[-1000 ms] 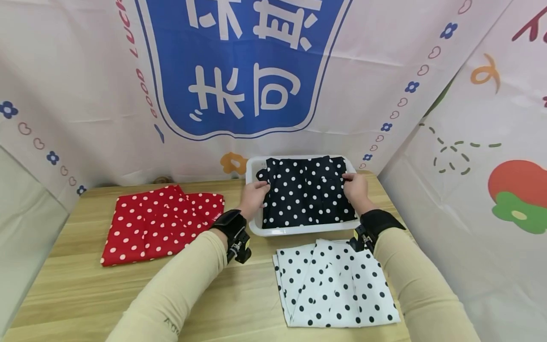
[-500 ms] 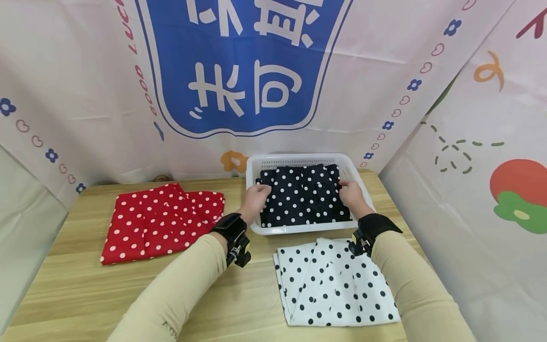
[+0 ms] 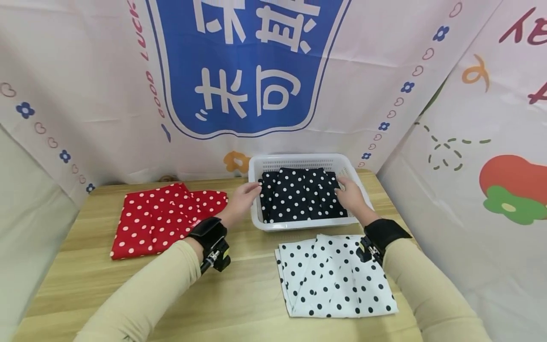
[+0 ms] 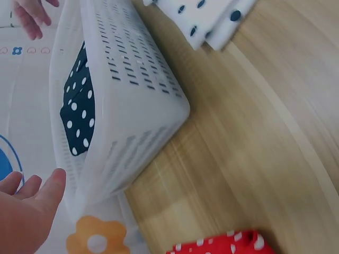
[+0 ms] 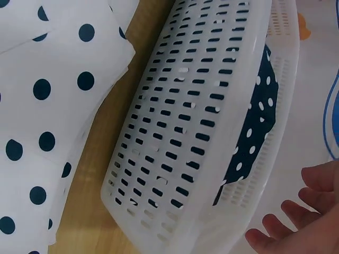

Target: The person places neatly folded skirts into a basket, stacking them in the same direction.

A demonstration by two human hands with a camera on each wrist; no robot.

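Observation:
A folded black cloth with white dots [image 3: 299, 197] lies inside the white plastic basket [image 3: 307, 225]. My left hand [image 3: 242, 202] is by the basket's left rim, its fingers extended and apart from the cloth. On the other side my right hand [image 3: 351, 195] hovers over the right part of the basket. Both wrist views show empty hands: the left hand [image 4: 29, 211] with loosely spread fingers, the right hand [image 5: 304, 217] with relaxed ones. Through the basket's slots the dark cloth [image 5: 254, 121] shows.
A folded red cloth with white dots [image 3: 160, 221] lies on the wooden table [image 3: 222, 299], to the left. In front of the basket is a folded white cloth with black dots [image 3: 335, 280]. Printed white sheets [image 3: 107, 118] hang behind and to the right.
The black dotted cloth has gone down into the basket, and both hands have let go of it. My left hand has drawn away to the left, over the basket's rim.

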